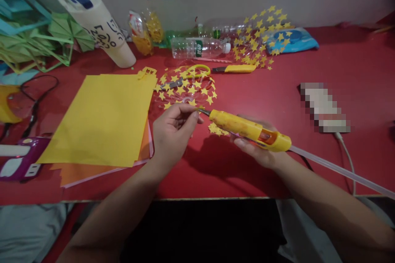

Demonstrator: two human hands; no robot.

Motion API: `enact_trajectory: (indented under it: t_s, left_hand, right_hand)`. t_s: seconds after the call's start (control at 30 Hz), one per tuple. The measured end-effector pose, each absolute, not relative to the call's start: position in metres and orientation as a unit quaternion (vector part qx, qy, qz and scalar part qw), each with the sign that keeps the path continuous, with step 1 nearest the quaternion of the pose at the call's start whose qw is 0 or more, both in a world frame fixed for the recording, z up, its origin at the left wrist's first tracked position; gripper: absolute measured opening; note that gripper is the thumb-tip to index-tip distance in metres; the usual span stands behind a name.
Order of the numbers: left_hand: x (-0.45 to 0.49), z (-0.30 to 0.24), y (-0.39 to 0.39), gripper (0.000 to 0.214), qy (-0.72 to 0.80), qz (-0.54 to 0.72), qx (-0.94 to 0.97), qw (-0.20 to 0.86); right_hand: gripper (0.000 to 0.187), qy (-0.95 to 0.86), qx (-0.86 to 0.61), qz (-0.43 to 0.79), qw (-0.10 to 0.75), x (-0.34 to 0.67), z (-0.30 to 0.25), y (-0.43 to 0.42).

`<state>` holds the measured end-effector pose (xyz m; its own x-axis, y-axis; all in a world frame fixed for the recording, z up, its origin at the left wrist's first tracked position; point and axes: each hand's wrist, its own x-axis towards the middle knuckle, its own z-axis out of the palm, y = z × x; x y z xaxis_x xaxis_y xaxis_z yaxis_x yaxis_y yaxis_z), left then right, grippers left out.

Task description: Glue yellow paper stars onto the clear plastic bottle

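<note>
My right hand (257,150) grips a yellow glue gun (249,129) with a clear glue stick (339,170) trailing out of its back toward the right. The gun's nozzle points left at my left hand (173,131), whose fingers are pinched together at the nozzle tip, holding something small that I cannot make out. Just beyond the hands lie several yellow paper stars (188,86) on clear plastic. A few more stars (217,130) lie under the gun.
A stack of yellow and orange paper (101,119) lies left on the red table (277,90). Behind are scissors (191,74), a yellow cutter (234,69), clear bottles (197,47), a star-covered bottle piece (259,37), a white roll (98,28) and green paper shapes (37,37). A cable (347,156) runs at right.
</note>
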<state>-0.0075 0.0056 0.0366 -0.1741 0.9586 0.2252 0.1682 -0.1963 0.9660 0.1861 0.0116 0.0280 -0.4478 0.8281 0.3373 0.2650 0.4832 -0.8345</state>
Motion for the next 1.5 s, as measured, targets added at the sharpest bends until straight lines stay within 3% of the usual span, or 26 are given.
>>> enact_trajectory:
  t_s: [0.43,1.2,1.5]
  left_hand:
    - [-0.0083,0.0392,0.0047,0.007,0.537,0.548,0.527,0.366]
    - [-0.0122,0.0340,0.0045,0.005,0.529,0.541,0.565,0.328]
    - [-0.0145,0.0311,0.0002,0.009,0.519,0.521,0.656,0.170]
  right_hand:
    - [0.026,-0.779,-0.390,0.329,0.364,0.1847,0.0249,0.0110]
    - [0.016,-0.765,-0.385,0.353,0.376,0.1839,0.0249,0.0109]
    - [0.026,-0.787,-0.401,0.293,0.367,0.1859,0.0279,0.0108]
